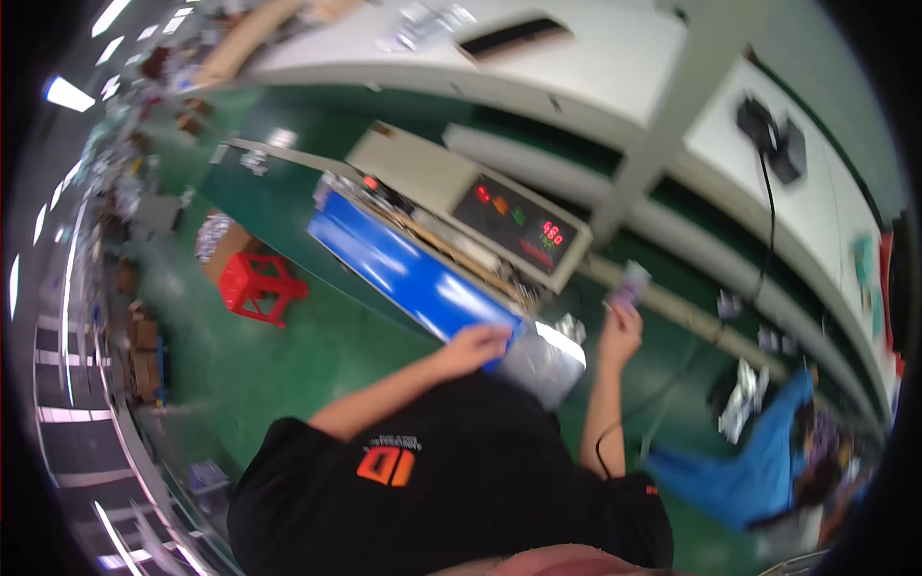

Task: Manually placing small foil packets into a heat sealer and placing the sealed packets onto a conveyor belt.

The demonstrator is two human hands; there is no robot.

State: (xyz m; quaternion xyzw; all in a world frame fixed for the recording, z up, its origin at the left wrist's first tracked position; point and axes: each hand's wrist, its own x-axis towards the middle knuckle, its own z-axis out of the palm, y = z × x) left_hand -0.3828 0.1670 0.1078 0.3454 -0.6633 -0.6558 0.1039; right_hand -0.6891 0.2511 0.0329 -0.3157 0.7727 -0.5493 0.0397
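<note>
My right hand (621,331) is raised to the right of the machine, fingers closed on a small clear packet (631,283) with a purplish part; blur hides what is inside. My left hand (473,348) is at the near right end of the machine's blue belt (413,264), over or touching its edge. Its fingers are smeared, and I cannot tell whether they grip anything. Just right of it lies a shiny, greyish, see-through sheet or plate (545,370). Behind the belt stands a beige bag sealing machine (413,163) whose dark control panel (519,226) shows lit red digits.
Small packets (570,328) lie beyond the shiny sheet. A long white table (615,58) carries a dark phone-like slab (514,36) and a black device with a cable (773,139). A red stool (259,288) stands left on the green floor; blue cloth (740,470) hangs at right.
</note>
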